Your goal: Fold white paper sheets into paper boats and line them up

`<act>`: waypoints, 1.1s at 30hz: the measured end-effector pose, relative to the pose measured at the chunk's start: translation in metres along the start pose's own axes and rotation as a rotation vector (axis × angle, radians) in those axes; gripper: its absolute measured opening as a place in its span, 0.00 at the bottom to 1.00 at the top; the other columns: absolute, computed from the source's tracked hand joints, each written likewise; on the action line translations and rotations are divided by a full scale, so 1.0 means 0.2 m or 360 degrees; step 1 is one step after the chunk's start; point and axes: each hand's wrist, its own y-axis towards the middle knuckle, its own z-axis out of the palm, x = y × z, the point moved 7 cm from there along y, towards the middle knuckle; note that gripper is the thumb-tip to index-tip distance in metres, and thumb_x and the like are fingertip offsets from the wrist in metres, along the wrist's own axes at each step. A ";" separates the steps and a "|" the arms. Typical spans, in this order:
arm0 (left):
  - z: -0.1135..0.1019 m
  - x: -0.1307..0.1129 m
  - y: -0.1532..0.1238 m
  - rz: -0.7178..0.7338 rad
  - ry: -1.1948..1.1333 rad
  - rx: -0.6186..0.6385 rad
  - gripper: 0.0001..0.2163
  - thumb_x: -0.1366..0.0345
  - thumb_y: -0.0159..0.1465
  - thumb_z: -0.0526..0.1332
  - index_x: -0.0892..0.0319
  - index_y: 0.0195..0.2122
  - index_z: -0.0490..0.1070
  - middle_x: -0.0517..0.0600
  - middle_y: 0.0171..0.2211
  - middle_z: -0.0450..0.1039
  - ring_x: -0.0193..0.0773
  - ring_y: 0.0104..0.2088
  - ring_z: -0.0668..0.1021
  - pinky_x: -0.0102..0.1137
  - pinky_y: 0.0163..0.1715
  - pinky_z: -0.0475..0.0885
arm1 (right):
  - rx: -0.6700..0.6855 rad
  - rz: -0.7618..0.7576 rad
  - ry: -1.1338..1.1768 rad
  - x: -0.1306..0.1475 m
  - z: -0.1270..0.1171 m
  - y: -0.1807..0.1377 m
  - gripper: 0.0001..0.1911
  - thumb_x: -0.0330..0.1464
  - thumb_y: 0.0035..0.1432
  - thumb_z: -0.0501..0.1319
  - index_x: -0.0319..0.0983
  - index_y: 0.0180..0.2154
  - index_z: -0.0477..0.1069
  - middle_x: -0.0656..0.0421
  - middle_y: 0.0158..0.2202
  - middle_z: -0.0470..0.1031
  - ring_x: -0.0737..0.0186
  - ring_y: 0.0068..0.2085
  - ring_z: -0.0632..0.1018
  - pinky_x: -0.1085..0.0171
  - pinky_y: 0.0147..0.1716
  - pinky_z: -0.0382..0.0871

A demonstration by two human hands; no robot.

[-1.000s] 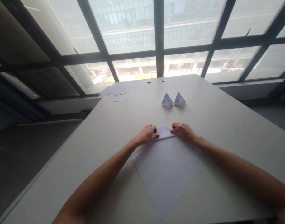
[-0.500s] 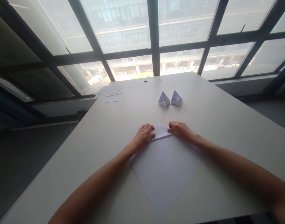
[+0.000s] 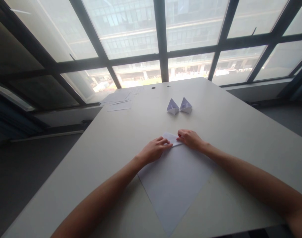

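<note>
A white sheet of paper (image 3: 177, 185) lies turned cornerwise on the table, one point towards me. Its far corner is folded over into a small flap (image 3: 171, 138). My left hand (image 3: 155, 148) bears on the left part of this flap, fingers bent together over the folded edge. At the flap's right end, my right hand (image 3: 190, 138) is closed, thumb and fingertips pinching the paper. Beyond the hands stand two folded paper boats (image 3: 173, 107) (image 3: 186, 105), side by side, each with a pointed peak.
Loose white sheets (image 3: 118, 100) lie spread at the table's far left. Two small dark spots (image 3: 153, 88) mark the far end of the white table (image 3: 91, 172). Large dark-framed windows (image 3: 163, 49) rise behind it.
My left hand has slid rightwards along the folded edge, closer to my right hand, and now covers more of the flap. The right hand stays at the flap's right end.
</note>
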 end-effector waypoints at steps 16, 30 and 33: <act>0.01 -0.04 -0.02 -0.0086 -0.0060 -0.0134 0.22 0.75 0.64 0.55 0.54 0.59 0.65 0.55 0.52 0.70 0.42 0.53 0.71 0.38 0.56 0.69 | -0.0021 -0.0405 -0.0042 0.35 -0.03 -0.26 0.35 0.47 0.67 0.50 0.34 0.68 0.51 0.45 0.67 0.56 0.46 0.68 0.56 0.45 0.65 0.46; 0.03 -0.03 -0.03 -0.0159 -0.0035 -0.0071 0.25 0.77 0.62 0.54 0.53 0.60 0.65 0.53 0.53 0.69 0.44 0.54 0.69 0.37 0.53 0.72 | 0.0158 -0.0294 -0.0216 0.09 0.00 -0.39 0.38 0.52 0.67 0.47 0.36 0.69 0.46 0.46 0.69 0.50 0.50 0.69 0.53 0.45 0.66 0.43; 0.03 -0.03 -0.03 -0.0161 -0.0030 -0.0077 0.24 0.77 0.63 0.54 0.52 0.59 0.65 0.53 0.53 0.68 0.44 0.54 0.69 0.37 0.53 0.72 | 0.0179 -0.0216 -0.0258 0.01 -0.02 -0.42 0.39 0.53 0.66 0.45 0.37 0.69 0.47 0.46 0.69 0.50 0.49 0.69 0.54 0.44 0.66 0.45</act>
